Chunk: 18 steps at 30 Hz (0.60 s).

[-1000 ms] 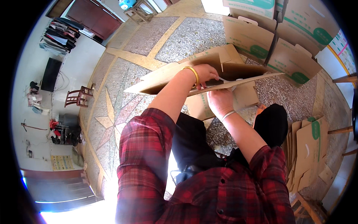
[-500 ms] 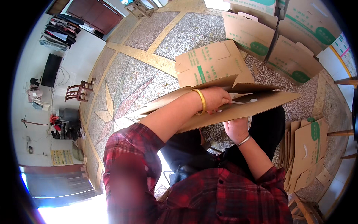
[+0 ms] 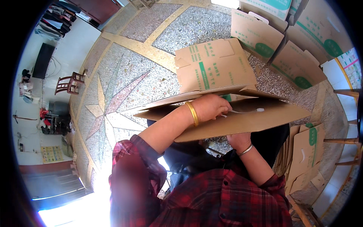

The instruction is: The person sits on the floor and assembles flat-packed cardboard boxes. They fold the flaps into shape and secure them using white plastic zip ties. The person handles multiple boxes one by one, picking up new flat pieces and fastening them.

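Since a second ago the brown box has come closer to the lap, its near panel tipping to show the bare inner face, and the right hand has slipped lower against it. That hand, with a silver bangle at the wrist, is tucked under the near panel; its fingertips are hidden, so I can't tell whether they grip anything.

The box sits above the person's knees, partly open, like a wide mouth gaping upward. It should be light, stiff across each panel but ready to bend along the creases; I'd hold it by the long near edge, where the card looks firm. Inside it is plain and clean brown, with sharp corners.

The left hand, below a gold bangle, reaches into the gap and pinches a thin white strip that looks soft and bendy, best held close to its end.

Past the right knee lean folded boxes. Beyond, a flat box with green print lies on the speckled floor, and behind that stand opened boxes.
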Each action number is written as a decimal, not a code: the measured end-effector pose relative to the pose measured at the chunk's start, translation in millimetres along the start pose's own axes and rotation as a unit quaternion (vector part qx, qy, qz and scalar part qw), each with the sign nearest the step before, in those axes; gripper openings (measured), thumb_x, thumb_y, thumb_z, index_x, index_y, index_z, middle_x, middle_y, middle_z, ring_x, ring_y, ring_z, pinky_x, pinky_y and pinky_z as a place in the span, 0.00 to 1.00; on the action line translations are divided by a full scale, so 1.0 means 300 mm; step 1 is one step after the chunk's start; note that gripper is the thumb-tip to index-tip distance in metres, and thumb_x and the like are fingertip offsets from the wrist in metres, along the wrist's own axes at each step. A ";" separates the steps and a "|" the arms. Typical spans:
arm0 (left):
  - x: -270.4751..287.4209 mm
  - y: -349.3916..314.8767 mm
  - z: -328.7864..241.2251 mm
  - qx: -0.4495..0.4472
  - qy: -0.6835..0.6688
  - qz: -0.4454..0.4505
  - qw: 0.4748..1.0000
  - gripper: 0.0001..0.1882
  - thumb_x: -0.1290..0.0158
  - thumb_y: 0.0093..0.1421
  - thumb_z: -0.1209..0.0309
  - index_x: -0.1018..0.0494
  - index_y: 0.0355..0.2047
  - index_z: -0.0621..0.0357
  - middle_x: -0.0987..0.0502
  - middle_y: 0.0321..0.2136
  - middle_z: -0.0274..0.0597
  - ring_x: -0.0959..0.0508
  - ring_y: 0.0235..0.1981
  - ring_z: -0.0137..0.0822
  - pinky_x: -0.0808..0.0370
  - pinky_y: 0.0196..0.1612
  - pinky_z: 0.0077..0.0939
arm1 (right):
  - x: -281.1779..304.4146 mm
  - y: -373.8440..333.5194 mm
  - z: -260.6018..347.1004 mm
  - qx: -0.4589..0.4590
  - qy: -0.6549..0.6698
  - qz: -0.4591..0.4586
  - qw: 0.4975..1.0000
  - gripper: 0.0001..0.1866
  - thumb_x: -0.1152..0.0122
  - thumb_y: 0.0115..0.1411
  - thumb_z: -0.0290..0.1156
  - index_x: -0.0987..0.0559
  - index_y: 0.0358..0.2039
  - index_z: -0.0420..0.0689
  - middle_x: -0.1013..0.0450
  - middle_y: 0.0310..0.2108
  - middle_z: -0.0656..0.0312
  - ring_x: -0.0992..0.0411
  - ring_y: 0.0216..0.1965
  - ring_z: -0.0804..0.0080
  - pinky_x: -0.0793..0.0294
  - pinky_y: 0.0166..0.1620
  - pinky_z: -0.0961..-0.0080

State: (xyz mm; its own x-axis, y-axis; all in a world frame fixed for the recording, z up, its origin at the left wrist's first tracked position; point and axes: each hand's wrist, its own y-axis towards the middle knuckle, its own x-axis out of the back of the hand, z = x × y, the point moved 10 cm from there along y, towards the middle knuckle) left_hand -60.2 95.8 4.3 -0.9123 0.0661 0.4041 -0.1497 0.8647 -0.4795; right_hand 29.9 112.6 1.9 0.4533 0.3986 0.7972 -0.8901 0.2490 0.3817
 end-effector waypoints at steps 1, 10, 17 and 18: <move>-0.005 -0.001 0.008 -0.001 -0.018 -0.003 1.000 0.12 0.59 0.59 0.72 0.29 0.40 0.60 0.26 0.32 0.39 0.24 0.35 0.30 0.25 0.32 0.22 | 0.002 -0.002 0.001 0.001 0.006 -0.006 1.000 0.14 0.48 0.47 0.29 0.26 0.37 0.43 0.30 0.34 0.54 0.33 0.36 0.53 0.36 0.41 0.58; 0.024 -0.047 0.021 -0.198 0.102 -0.112 0.969 0.09 0.53 0.55 0.68 0.26 0.32 0.57 0.24 0.31 0.44 0.25 0.33 0.43 0.29 0.40 0.30 | -0.021 0.038 0.055 0.035 0.049 0.041 0.997 0.13 0.53 0.52 0.28 0.27 0.38 0.41 0.30 0.35 0.49 0.32 0.37 0.51 0.35 0.41 0.58; 0.014 -0.052 -0.005 -0.180 0.084 -0.126 0.972 0.08 0.52 0.52 0.69 0.25 0.29 0.58 0.24 0.26 0.46 0.25 0.30 0.44 0.29 0.36 0.31 | -0.041 -0.003 0.014 -0.054 0.011 0.121 0.991 0.17 0.55 0.55 0.32 0.28 0.43 0.41 0.31 0.41 0.48 0.35 0.43 0.49 0.39 0.47 0.58; 0.014 -0.050 -0.007 -0.175 0.084 -0.119 0.974 0.08 0.52 0.52 0.69 0.25 0.29 0.58 0.24 0.26 0.46 0.25 0.30 0.44 0.29 0.36 0.31 | -0.037 0.000 0.015 -0.054 0.017 0.118 0.991 0.17 0.55 0.55 0.32 0.28 0.43 0.40 0.31 0.40 0.48 0.35 0.43 0.48 0.39 0.47 0.57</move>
State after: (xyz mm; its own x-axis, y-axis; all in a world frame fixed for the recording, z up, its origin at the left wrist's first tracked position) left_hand -60.9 84.1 15.0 -0.7883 -0.1021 0.6068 -0.1837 0.9802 -0.0738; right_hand 24.7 104.1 -4.7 0.2359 0.4864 0.8413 -0.9622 0.2383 0.1320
